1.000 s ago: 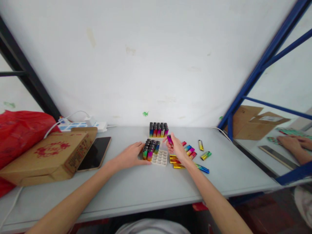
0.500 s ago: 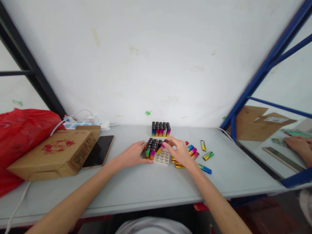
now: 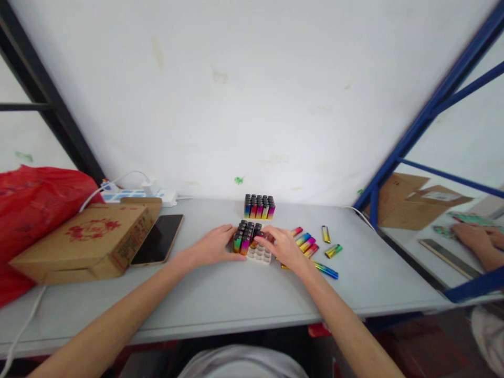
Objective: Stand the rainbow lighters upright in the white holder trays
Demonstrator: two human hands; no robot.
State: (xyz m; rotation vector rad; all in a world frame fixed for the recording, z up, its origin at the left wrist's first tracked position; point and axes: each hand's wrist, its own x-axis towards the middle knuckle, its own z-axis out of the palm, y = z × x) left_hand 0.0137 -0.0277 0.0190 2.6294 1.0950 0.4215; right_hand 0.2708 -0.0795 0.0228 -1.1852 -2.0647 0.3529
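Observation:
A white tray with round-bottomed slots sits on the table, its left part filled with upright black-topped lighters in shiny rainbow colours. My left hand steadies the tray's left side, the fingers behind and the thumb along the front edge. Between the thumb and fingers of my right hand is a lighter, standing almost upright among the slots beside the filled ones. Its lower end is partly hidden. Several loose lighters lie to the right of my right hand, some partly covered by it.
A full block of lighters stands behind the tray. To the left are a phone, a cardboard box, a red bag and a power strip. Beyond the blue frame at right, another person's hands show.
My right hand has brought the lighter from a tilt to nearly upright, down into the tray beside the filled slots. My left hand stays at the tray; the whole view has shifted slightly.

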